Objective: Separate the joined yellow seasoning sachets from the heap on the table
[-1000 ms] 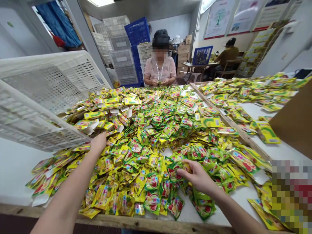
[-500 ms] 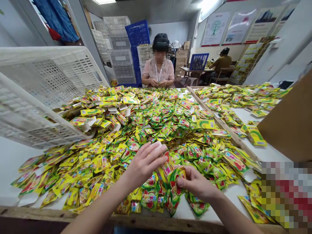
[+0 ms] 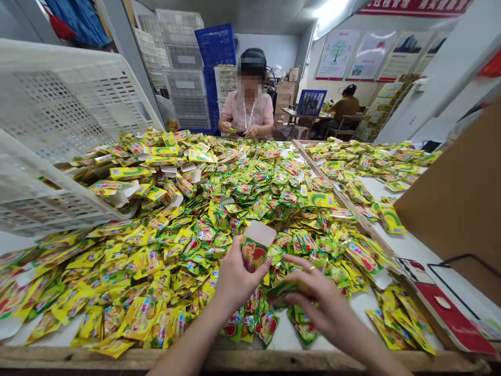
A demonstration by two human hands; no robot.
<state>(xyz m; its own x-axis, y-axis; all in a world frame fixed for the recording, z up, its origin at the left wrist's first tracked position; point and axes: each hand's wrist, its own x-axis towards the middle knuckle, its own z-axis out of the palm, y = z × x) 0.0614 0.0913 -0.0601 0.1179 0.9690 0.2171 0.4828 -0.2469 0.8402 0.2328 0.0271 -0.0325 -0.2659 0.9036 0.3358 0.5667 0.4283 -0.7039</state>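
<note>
My left hand (image 3: 235,279) is closed around a small printed carton (image 3: 253,254), thumb in front. The carton stands roughly upright, its white end flap (image 3: 260,233) raised at the top. Just to the right, my right hand (image 3: 323,295) pinches a green candy packet (image 3: 282,290), which is smeared by motion. A ring shows on one of its fingers. Both hands hover over a heap of green and yellow packets (image 3: 250,183) that covers much of the white table.
A white plastic crate (image 3: 94,78) lies tipped at the left, with yellow cartons (image 3: 133,172) spilling from it. A wooden strip (image 3: 336,188) divides the table. At right are a cardboard panel (image 3: 457,198) and a red-and-white object (image 3: 450,313). A co-worker (image 3: 248,107) sits opposite.
My left hand has gone from spread fingers over the carton to a grip around it, with the flap now raised. My right hand has shifted right, still with a packet. The view has turned slightly.
</note>
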